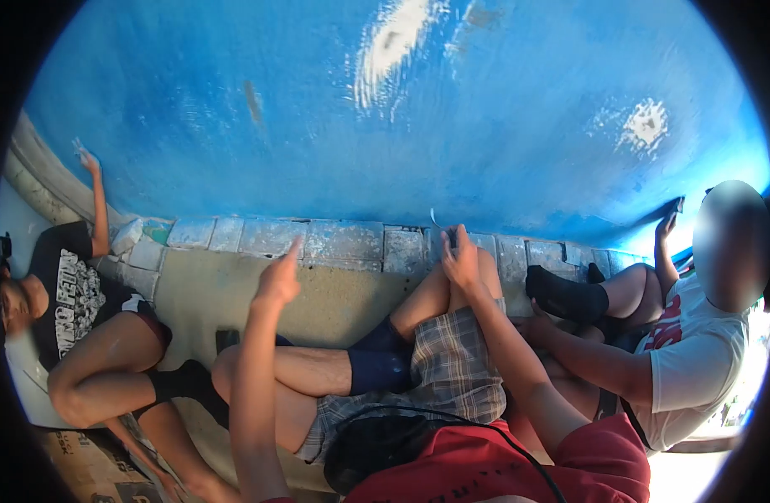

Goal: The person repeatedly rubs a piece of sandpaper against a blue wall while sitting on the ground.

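Observation:
My left hand (280, 275) is raised in front of the blue wall (318, 159), its index finger stretched out and the other fingers curled. I see nothing held in it. Above my bent knee, my right hand (460, 261) is closed around a small scraper-like tool (436, 220) with a thin pale edge that sticks out to the left. Its grip is mostly hidden by my fingers, so the exact kind is unclear. The tool is near the foot of the wall; whether it touches cannot be made out.
Grey blocks (343, 239) line the wall's base. White patches (393, 46) mark the blue surface. A person in black (75, 289) sits at left, one hand on the wall. At right, a person in white (695, 369) holds a dark pad (674, 205) near the wall.

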### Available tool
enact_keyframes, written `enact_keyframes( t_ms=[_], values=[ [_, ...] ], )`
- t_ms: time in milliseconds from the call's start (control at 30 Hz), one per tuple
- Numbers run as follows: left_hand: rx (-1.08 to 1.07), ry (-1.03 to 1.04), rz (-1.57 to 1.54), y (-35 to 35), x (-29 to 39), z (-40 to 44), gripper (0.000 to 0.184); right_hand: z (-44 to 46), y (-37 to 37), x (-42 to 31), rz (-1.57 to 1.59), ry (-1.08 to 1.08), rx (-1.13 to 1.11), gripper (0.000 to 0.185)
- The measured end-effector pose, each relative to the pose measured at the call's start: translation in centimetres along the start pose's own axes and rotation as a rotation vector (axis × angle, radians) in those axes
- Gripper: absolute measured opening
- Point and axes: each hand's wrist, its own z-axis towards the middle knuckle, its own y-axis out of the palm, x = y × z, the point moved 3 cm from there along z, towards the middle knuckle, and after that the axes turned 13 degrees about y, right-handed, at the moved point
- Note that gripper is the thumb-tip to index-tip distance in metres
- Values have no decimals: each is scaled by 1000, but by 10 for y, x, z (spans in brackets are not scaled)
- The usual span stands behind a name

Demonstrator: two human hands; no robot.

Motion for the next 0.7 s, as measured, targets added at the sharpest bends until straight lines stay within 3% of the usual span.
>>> enact_keyframes(
  t_ms=[100, 167, 300, 367, 467, 533, 600, 700],
  values=[
    [-91, 153, -5, 55, 18, 24, 75, 20, -15, -11, 110, -27, 92, 17],
    [-152, 127, -5, 86, 24, 26, 72, 34, -49, -57, 219, -28, 124, 18],
    [-376, 11, 68, 123, 25, 8, 73, 82, -130, -175, 285, -417, 345, 14],
    [-385, -15, 24, 153, 20, 14, 74, 93, -163, -242, 141, -663, 558, 13],
    [-411, -51, 29, 144, 36, 13, 75, 115, -171, -308, 63, -877, 681, 18],
    [-423, -46, 36, 143, 32, 14, 75, 141, -130, -316, -23, -785, 555, 26],
    [-421, -17, 19, 167, 13, 27, 75, 161, -59, -291, -558, -1379, 515, 30],
    [-447, -9, -42, 161, 9, 32, 75, 161, -38, -277, -378, -1084, -203, 27]
  ],
)
